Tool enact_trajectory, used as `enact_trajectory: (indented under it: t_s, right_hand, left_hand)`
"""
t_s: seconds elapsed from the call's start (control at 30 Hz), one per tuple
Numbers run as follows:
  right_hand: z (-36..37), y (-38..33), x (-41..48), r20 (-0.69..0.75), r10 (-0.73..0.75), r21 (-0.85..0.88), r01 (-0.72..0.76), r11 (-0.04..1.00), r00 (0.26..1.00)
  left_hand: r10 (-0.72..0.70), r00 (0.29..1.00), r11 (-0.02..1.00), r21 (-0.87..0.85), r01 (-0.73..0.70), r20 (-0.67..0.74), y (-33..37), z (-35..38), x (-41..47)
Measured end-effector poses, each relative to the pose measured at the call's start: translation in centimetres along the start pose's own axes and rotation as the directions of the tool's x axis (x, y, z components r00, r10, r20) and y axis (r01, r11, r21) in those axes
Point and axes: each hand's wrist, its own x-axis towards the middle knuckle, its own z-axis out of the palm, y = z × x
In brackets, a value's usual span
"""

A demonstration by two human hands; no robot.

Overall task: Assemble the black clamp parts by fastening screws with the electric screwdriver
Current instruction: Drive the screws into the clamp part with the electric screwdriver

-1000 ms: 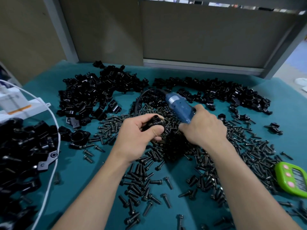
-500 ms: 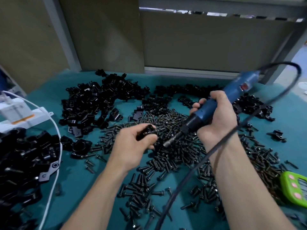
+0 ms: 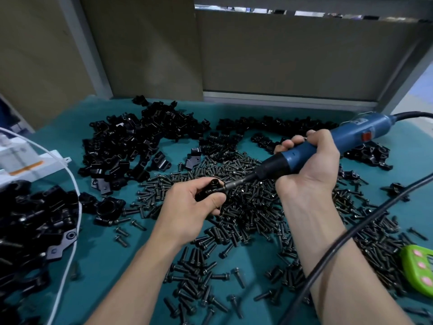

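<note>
Pinches black clamp part [image 3: 209, 190] in left grip [image 3: 194, 208], just above screw pile [image 3: 248, 214] on worktop [image 3: 121, 273]. Clasps electric screwdriver [image 3: 275, 166] in right grip [image 3: 309, 171], wrapped fully round blue body, bit tip set against clamp part. Beyond, heaps of loose clamp parts [image 3: 131, 141].

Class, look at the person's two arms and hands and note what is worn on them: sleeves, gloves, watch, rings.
Nothing is worn. The left hand and right hand have no gloves, and no rings show on the visible fingers. The left forearm and right forearm are uncovered down to the picture's lower edge: no sleeves, watch or wristbands in view.
</note>
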Motion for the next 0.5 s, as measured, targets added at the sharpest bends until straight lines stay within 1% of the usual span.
enact_trajectory:
  t_s: [0.23, 0.5]
  right_hand:
    - [-0.05, 0.69, 0.09, 0.049, -0.003, 0.051, 0.0, 0.999, 0.999]
    - [-0.12, 0.98, -0.11, 0.08, -0.016, 0.071, 0.01, 0.997, 0.997]
  left_hand:
    - [-0.056, 0.998, 0.996, -0.075, 0.053, -0.04, -0.56, -0.02, 0.31]
    - [-0.094, 0.996, 0.992, -0.081, 0.092, -0.015, -0.83, -0.1, 0.28]
